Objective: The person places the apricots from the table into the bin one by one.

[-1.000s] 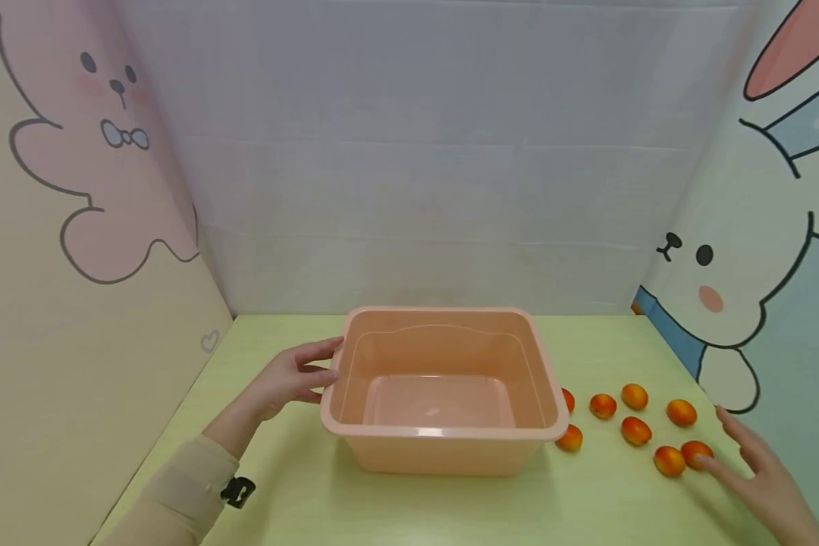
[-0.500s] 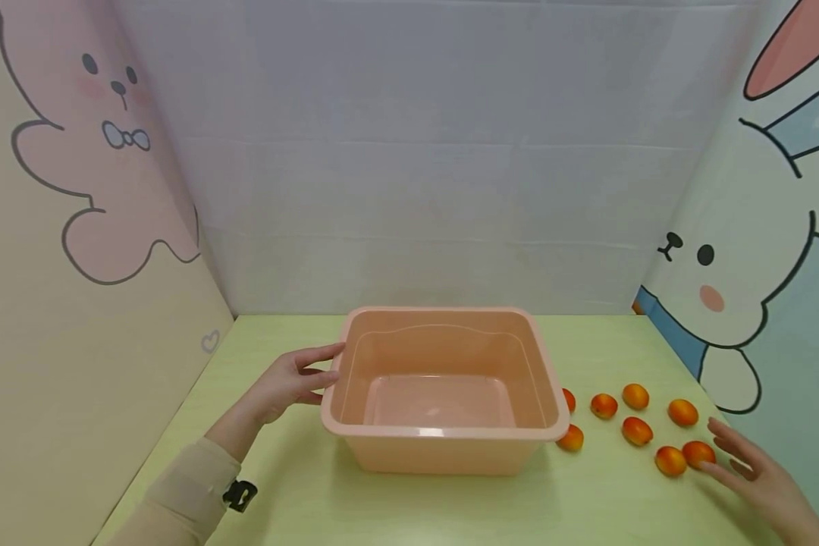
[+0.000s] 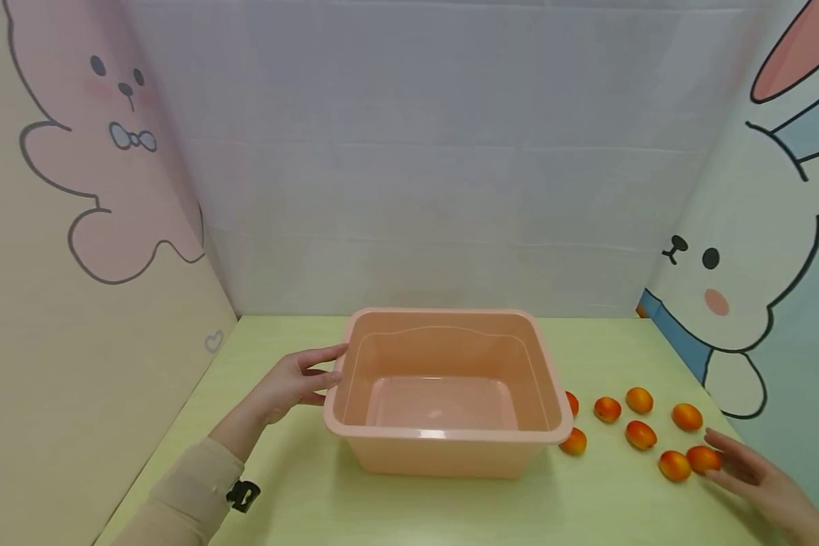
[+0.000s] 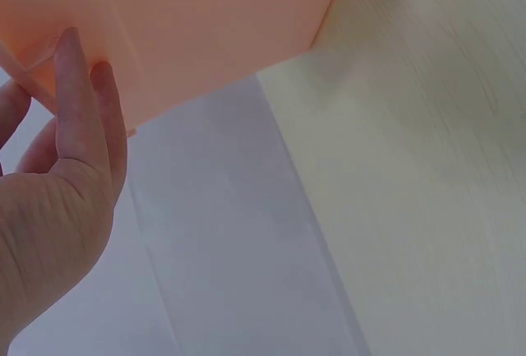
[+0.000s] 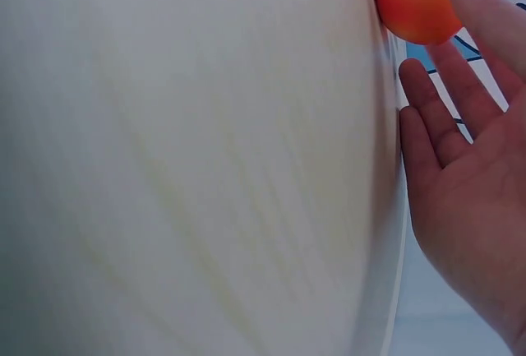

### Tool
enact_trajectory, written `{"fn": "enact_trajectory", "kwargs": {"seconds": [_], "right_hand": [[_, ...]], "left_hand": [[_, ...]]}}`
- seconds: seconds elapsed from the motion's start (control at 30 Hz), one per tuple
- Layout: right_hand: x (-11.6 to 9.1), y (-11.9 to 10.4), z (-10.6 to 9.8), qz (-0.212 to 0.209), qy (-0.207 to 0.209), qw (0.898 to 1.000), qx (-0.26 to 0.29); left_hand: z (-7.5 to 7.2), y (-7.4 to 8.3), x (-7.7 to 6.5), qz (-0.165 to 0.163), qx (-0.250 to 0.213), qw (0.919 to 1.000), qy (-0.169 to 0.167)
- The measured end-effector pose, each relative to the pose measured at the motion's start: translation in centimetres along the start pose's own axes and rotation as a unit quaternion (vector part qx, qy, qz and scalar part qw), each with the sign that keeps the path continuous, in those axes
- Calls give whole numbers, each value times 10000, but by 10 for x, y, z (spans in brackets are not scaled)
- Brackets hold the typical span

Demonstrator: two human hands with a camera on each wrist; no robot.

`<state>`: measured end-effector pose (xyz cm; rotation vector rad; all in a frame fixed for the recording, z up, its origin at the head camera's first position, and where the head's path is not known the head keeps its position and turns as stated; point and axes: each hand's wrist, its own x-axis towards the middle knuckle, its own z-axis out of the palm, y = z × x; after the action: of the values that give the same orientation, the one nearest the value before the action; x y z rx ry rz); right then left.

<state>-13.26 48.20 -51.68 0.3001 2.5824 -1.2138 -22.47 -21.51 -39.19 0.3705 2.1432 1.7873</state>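
A peach-coloured plastic basin (image 3: 444,455) stands in the middle of the table in the head view, with nothing inside. My left hand (image 3: 293,385) holds its left rim; in the left wrist view, fingers (image 4: 80,117) reach under the rim along the outer wall. At the right, my right hand (image 3: 757,481) has its thumb and fingers spread on either side of a small red-orange fruit (image 3: 703,459), apricot-like in look. The right wrist view shows the thumb overlapping this fruit (image 5: 417,2), the other fingers stretched out beyond it. A similar fruit (image 3: 674,465) lies right beside it.
Several more red-orange fruits (image 3: 640,435) lie scattered on the pale green table (image 3: 450,516) between basin and right hand. One fruit (image 3: 572,441) sits close to the basin's right side, another partly behind it. Printed walls border the table left and right, a white sheet behind.
My right hand has come down and inward, its thumb and fingers drawing closer round the nearest fruit. The left hand stays at the rim. The whole head view has shifted slightly.
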Motion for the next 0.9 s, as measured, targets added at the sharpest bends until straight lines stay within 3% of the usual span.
{"fn": "enact_trajectory", "kwargs": {"seconds": [0.57, 0.9], "right_hand": [[9, 8, 0, 453, 27, 9990, 11], [9, 15, -9, 320, 475, 9983, -142]], "left_hand": [[1, 1, -1, -55, -19, 10000, 20], [0, 0, 0, -77, -8, 10000, 27]]}}
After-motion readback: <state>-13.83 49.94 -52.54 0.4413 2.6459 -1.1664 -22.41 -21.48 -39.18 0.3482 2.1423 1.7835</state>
